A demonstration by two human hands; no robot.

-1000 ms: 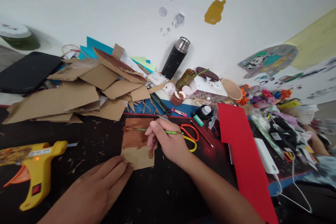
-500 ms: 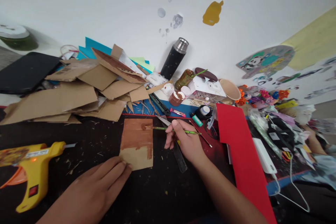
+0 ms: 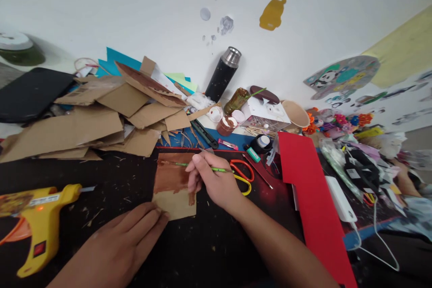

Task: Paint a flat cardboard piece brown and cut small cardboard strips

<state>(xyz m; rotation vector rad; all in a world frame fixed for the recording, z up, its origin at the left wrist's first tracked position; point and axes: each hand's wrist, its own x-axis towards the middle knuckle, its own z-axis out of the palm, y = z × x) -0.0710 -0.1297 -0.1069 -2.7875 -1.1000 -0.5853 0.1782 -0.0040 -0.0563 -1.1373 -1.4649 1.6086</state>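
The right hand [image 3: 218, 184] is curled, thumb and fingers pinching a brush [image 3: 222, 170], its bristles at the card's upper left. The left hand [image 3: 124, 236] lies palm down, loosely flat, gripping nothing, fingertips on the lower left corner of the card [image 3: 178, 209], which lies between the hands. The step looks like brushing brown across the upper part; covering the bare lower strip would call for steady strokes clear of those fingertips. Beyond the right hand are scissors [image 3: 251, 172] and, farther, the paint [image 3: 226, 128].
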